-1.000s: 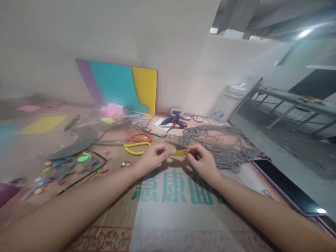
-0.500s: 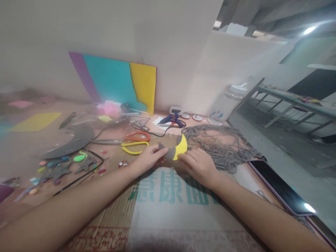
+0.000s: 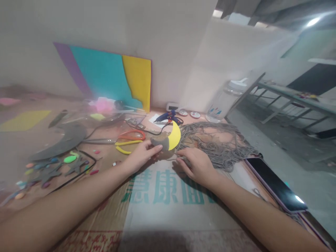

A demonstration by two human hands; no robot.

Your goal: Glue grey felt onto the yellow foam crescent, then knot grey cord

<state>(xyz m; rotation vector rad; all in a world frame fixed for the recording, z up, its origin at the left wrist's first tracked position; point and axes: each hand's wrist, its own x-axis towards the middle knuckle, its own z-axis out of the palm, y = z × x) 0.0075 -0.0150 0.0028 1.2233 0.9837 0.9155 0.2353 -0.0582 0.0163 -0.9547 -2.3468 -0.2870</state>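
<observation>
My left hand (image 3: 143, 155) pinches the lower left end of a crescent moon cutout (image 3: 174, 136). The moon's upper part is bright yellow, and its lower part is covered in grey that looks like wound yarn. Just right of the moon, my right hand (image 3: 196, 164) is closed with curled fingers, apart from the cutout. A bit of grey yarn (image 3: 188, 161) shows between its fingers. Behind that hand spreads a loose heap of grey yarn (image 3: 223, 147) on the table.
Scissors with red and yellow handles (image 3: 130, 140) lie left of the moon. Behind are a blue glue gun (image 3: 166, 116) and a clear bottle (image 3: 223, 101). A phone (image 3: 274, 183) lies at the right edge. Grey stars (image 3: 49, 175) and colourful bits lie at left.
My right hand has come off the yellow part of the moon and moved slightly down. The moon is now held by my left hand alone and shows more fully.
</observation>
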